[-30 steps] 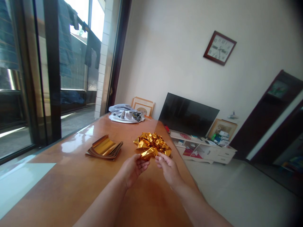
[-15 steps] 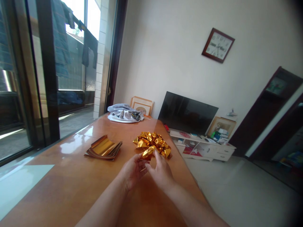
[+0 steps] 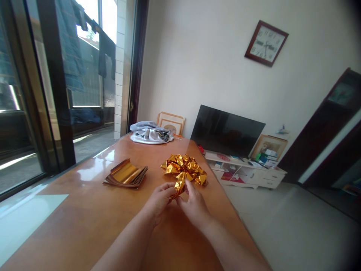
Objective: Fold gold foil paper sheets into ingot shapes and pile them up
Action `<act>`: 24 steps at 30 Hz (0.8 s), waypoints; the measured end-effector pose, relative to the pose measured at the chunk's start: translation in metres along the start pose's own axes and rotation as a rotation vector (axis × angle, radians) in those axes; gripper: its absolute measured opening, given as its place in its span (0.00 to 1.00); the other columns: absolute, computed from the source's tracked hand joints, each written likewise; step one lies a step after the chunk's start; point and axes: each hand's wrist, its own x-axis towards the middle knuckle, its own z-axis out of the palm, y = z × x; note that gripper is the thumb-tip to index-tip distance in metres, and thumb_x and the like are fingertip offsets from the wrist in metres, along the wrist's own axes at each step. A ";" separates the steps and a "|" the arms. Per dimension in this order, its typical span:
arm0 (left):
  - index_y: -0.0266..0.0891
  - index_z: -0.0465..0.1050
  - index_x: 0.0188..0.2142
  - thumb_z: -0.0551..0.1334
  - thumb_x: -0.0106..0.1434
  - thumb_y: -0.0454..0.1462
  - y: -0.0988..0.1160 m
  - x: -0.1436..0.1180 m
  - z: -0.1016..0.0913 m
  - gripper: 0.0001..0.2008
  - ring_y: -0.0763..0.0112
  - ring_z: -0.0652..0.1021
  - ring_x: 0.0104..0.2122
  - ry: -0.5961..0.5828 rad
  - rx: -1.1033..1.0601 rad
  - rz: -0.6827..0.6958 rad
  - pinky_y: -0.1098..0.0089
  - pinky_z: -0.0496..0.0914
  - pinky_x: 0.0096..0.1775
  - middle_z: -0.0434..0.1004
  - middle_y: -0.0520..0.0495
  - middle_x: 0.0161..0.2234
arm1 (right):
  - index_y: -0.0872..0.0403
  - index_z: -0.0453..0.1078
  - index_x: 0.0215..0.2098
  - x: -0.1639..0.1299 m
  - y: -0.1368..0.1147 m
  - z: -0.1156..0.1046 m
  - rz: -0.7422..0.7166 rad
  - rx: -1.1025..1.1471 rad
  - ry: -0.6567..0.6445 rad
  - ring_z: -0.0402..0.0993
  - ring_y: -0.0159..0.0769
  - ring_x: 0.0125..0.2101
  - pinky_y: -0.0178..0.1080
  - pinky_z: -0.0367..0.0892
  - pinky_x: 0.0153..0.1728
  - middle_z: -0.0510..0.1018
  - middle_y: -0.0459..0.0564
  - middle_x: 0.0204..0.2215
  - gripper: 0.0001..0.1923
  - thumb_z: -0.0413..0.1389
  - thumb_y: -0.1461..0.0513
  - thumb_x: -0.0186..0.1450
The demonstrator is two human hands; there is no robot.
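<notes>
Between my two hands is a folded piece of gold foil paper point(image 3: 179, 183), tilted up on end. My left hand point(image 3: 162, 197) pinches its left side, and my right hand point(image 3: 194, 201) grips the lower right side. Some of the fingertips are hidden behind the foil. Just beyond it lies a pile of folded gold foil pieces point(image 3: 187, 165), shiny and many-pointed. To the left, a stack of gold foil sheets point(image 3: 126, 175) rests on the table with its edges curling upward.
The brown wooden table point(image 3: 113, 229) carries a pile of grey cloth point(image 3: 152, 133) at its far end and a pale sheet point(image 3: 31, 216) at left. Beyond its right edge stand a television point(image 3: 227, 131) and a white cabinet point(image 3: 254, 177). Glass doors point(image 3: 87, 75) are on the left.
The held foil piece has turned from lying slanted to standing more upright. My left fingers have closed in on it from a more open pose. The view has shifted slightly.
</notes>
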 end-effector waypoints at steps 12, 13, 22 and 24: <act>0.38 0.74 0.49 0.66 0.56 0.36 0.001 0.003 0.003 0.20 0.65 0.79 0.37 -0.063 0.065 0.068 0.70 0.67 0.36 0.81 0.42 0.43 | 0.44 0.64 0.64 -0.004 -0.008 -0.015 -0.006 0.223 -0.078 0.77 0.44 0.46 0.44 0.72 0.46 0.79 0.50 0.51 0.35 0.62 0.64 0.58; 0.39 0.73 0.51 0.66 0.55 0.36 0.001 0.003 0.003 0.22 0.65 0.79 0.38 -0.053 0.072 0.067 0.70 0.66 0.36 0.80 0.42 0.44 | 0.44 0.65 0.63 -0.003 -0.008 -0.016 -0.011 0.233 -0.085 0.77 0.44 0.46 0.44 0.72 0.46 0.79 0.50 0.51 0.34 0.62 0.64 0.58; 0.40 0.73 0.51 0.64 0.57 0.35 0.005 0.001 0.004 0.20 0.68 0.77 0.37 -0.086 0.181 0.087 0.71 0.64 0.35 0.81 0.44 0.44 | 0.45 0.66 0.61 -0.006 -0.006 -0.024 -0.004 0.228 -0.172 0.77 0.43 0.45 0.43 0.71 0.45 0.80 0.49 0.48 0.32 0.63 0.63 0.58; 0.40 0.74 0.51 0.64 0.57 0.35 0.005 0.000 0.004 0.20 0.66 0.78 0.39 -0.126 0.181 0.079 0.70 0.65 0.36 0.81 0.43 0.44 | 0.45 0.66 0.61 -0.006 -0.007 -0.026 0.004 0.217 -0.193 0.77 0.43 0.44 0.43 0.71 0.44 0.80 0.49 0.48 0.32 0.64 0.63 0.58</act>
